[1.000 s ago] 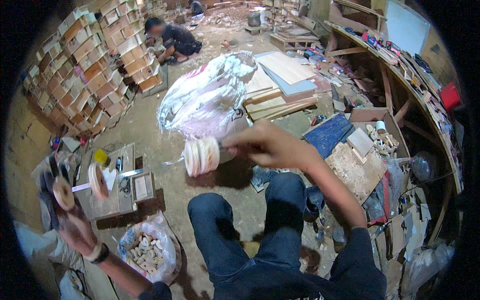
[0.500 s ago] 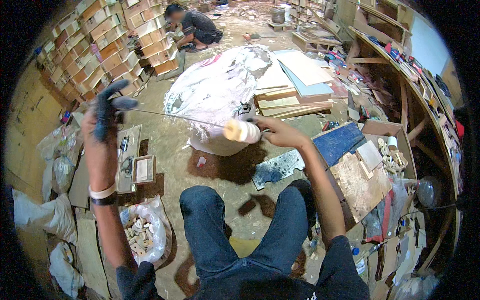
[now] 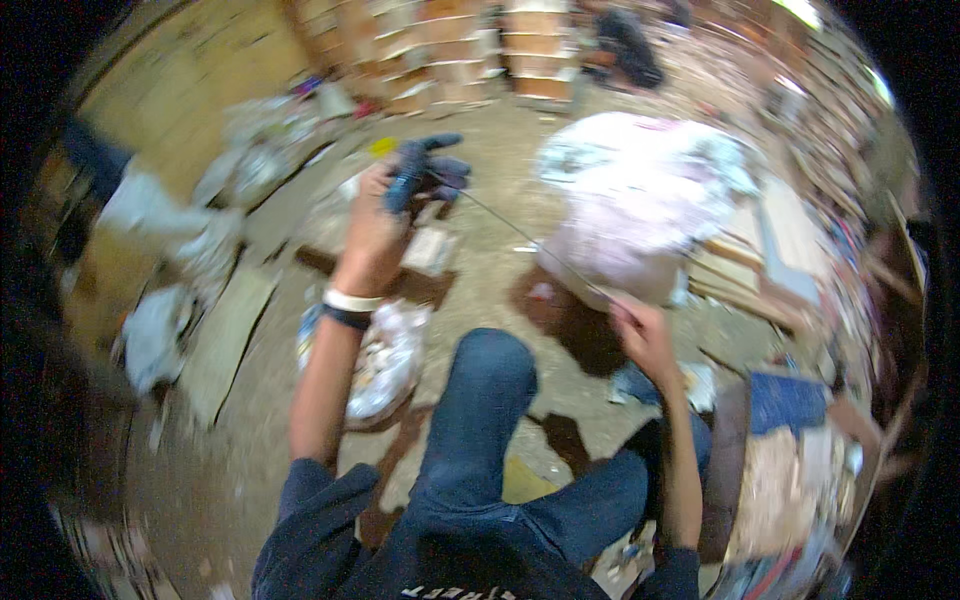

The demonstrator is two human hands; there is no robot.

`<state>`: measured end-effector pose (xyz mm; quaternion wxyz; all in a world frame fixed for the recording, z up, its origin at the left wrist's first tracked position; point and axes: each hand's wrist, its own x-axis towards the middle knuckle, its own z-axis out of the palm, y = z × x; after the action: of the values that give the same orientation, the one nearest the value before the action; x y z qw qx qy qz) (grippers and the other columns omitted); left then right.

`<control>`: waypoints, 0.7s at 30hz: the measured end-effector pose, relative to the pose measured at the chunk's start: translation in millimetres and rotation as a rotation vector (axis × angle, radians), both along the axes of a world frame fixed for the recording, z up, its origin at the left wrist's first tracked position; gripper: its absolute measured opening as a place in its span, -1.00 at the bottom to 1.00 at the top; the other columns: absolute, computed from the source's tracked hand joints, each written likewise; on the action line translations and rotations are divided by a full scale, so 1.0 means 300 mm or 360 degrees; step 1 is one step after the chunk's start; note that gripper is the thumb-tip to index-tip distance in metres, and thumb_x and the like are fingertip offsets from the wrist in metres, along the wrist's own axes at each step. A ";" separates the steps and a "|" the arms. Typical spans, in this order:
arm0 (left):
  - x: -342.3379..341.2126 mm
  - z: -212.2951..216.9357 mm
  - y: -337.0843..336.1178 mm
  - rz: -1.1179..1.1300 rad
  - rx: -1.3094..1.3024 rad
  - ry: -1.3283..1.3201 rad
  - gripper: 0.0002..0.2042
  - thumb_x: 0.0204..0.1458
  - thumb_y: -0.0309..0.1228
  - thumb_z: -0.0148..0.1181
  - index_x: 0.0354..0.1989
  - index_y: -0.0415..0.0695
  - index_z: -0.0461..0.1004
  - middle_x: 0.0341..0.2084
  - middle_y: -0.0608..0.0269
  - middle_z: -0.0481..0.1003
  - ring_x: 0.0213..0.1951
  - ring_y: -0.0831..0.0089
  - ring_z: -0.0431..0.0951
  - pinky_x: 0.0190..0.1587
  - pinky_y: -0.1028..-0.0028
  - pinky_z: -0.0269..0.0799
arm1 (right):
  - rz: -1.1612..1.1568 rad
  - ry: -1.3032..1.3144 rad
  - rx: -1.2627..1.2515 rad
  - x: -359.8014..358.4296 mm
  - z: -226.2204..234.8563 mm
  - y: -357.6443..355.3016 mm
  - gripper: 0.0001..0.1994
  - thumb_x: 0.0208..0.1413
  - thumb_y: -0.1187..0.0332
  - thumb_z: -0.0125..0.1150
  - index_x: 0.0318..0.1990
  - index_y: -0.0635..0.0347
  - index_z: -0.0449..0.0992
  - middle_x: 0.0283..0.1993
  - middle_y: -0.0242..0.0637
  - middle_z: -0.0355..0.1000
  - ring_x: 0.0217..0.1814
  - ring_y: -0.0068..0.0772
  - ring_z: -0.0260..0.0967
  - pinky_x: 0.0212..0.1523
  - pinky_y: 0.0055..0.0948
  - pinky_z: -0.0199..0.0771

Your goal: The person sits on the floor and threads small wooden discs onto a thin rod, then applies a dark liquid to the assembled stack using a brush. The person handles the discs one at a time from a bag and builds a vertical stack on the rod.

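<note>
R hand [image 3: 645,337] w/ wire [image 3: 540,247], cluttered wkshop flr [image 3: 480,285].

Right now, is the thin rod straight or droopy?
About straight: the rod runs from the left hand to the right hand without sagging, though slightly blurred.

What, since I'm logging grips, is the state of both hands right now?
Left hand: seems to hold a thin cord or wire, some fingers extended.
Right hand: closed on its other end.
</note>
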<state>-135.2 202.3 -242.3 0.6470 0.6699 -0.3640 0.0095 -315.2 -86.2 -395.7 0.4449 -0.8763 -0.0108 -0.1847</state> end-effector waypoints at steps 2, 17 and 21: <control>0.074 -0.134 0.184 0.0141 -0.0327 0.0286 -0.52 0.39 -0.05 -0.07 0.17 -0.22 0.49 -0.12 0.19 0.63 -0.10 0.43 0.59 0.01 0.39 0.49 | 0.0185 -0.0460 -0.0216 -0.014 -0.033 -0.002 -0.56 0.07 0.68 -0.01 0.09 0.24 0.59 -0.08 -0.10 0.64 -0.15 -0.17 0.64 -0.06 -0.33 0.59; 0.157 -1.442 0.831 0.0990 0.1562 0.0445 -0.53 -0.08 -0.22 0.40 -0.03 -0.25 0.53 -0.12 -0.28 0.56 -0.07 -0.15 0.57 0.07 0.06 0.47 | 0.0084 0.0318 -0.0244 0.012 -0.085 0.071 -0.24 -0.32 0.78 -0.17 0.20 0.24 0.49 0.04 -0.02 0.57 0.05 -0.07 0.57 0.15 -0.41 0.41; 0.136 -1.468 0.812 0.1171 0.1565 0.0178 -0.59 -0.10 -0.37 0.32 -0.01 -0.17 0.54 -0.15 -0.14 0.58 -0.07 -0.11 0.57 0.01 0.10 0.47 | 0.0228 -0.0198 -0.0247 0.040 -0.128 0.071 -0.31 -0.13 0.84 -0.13 0.22 0.22 0.49 -0.18 -0.17 0.48 -0.21 -0.33 0.36 -0.06 -0.45 0.37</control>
<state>-94.4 445.8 -682.8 0.2347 0.9710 -0.0363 0.0279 -303.2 -64.9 -434.1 0.3862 -0.8919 -0.1154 -0.2051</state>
